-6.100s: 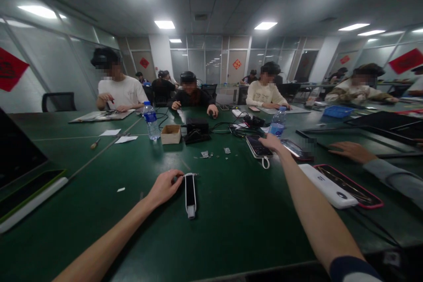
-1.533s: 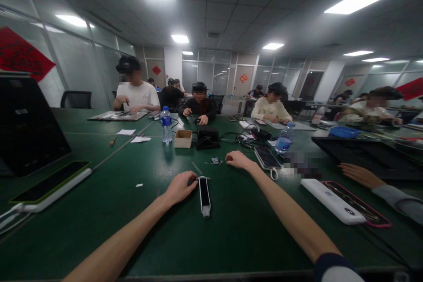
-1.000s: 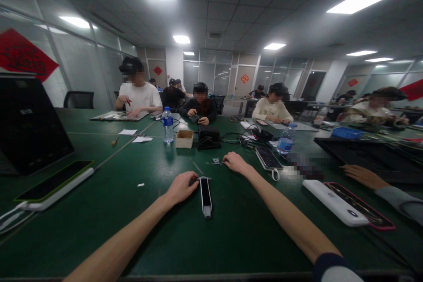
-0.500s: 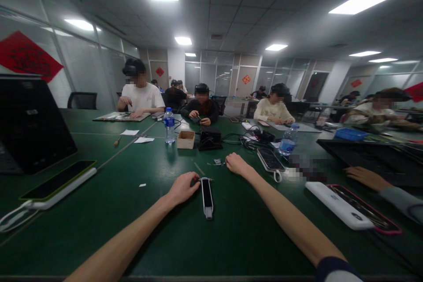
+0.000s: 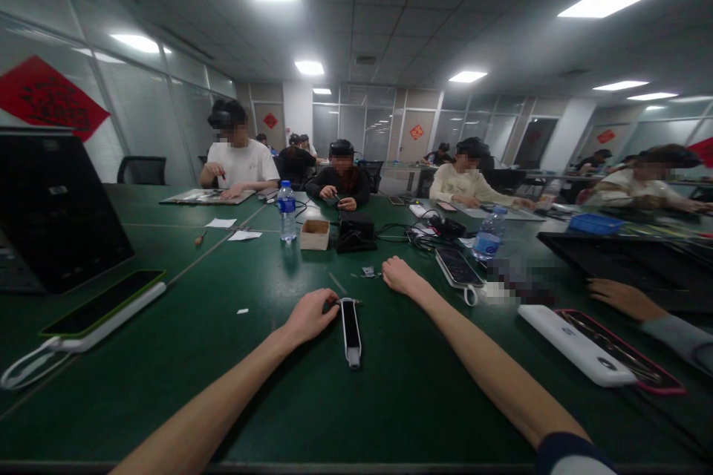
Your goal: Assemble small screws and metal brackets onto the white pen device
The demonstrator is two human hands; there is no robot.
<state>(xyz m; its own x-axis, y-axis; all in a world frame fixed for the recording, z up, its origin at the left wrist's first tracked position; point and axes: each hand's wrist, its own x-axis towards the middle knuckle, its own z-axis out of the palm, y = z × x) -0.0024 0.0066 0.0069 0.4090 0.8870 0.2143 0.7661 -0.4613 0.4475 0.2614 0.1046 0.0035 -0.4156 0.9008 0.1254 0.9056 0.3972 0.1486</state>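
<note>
A slim white device with a long black face (image 5: 350, 330) lies lengthwise on the green table. My left hand (image 5: 312, 315) rests just left of its far end, fingers curled with the tips against a thin rod-like piece that crosses there; whether they grip it is hidden. Farther right, my right hand (image 5: 399, 274) lies on the table with its fingers bent together, and what they hold, if anything, cannot be seen. Beside its fingertips sits a small silvery scrap (image 5: 368, 272). A thin clear strip (image 5: 337, 283) lies beyond my left hand.
A cardboard box (image 5: 315, 235), a water bottle (image 5: 287, 214) and a black case (image 5: 355, 231) stand ahead. A phone (image 5: 457, 267) and second bottle (image 5: 489, 235) are on the right, near a white power bank (image 5: 573, 345) and another person's hand (image 5: 627, 298). A laptop (image 5: 61, 211) stands left.
My hands keep the same places; the whole view has shifted very slightly. Across the table, the person in the cream top has stretched an arm out to the right.
</note>
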